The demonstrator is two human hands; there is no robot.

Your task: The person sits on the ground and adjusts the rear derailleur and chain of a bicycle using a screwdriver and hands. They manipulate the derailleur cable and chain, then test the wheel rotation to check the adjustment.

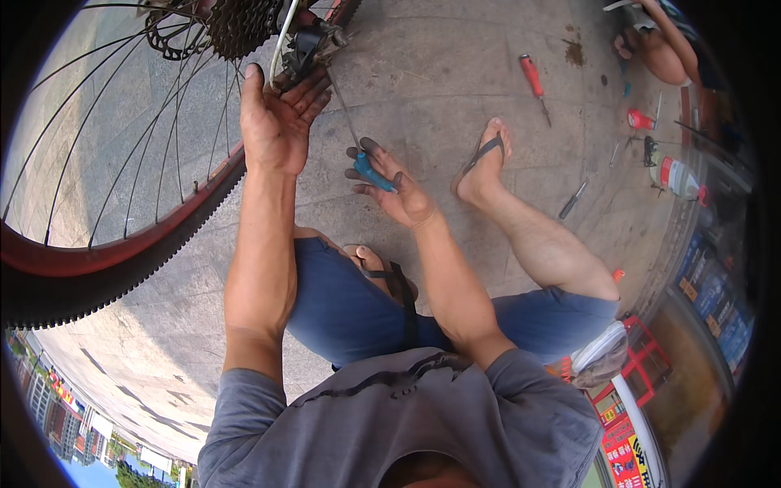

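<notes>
My right hand (399, 191) is closed on a screwdriver (373, 171) with a blue handle. Its thin shaft slants up and away to the rear derailleur (303, 50) of a bicycle, where the tip is hard to make out. My left hand (281, 126) is palm up just below the derailleur, thumb apart and fingers stretched out against its lower part. Above sits the dark cassette (236, 28), beside a brake disc (167, 37). A pale cable (283, 41) curves down to the derailleur.
The wheel's red rim (106, 259) and knobby tyre fill the left side. On the paving lie a red-handled screwdriver (531, 75), a dark-handled tool (573, 200) and a red can-like object (640, 119). A plastic bottle (677, 176) stands at right. Another person (663, 49) is at the upper right.
</notes>
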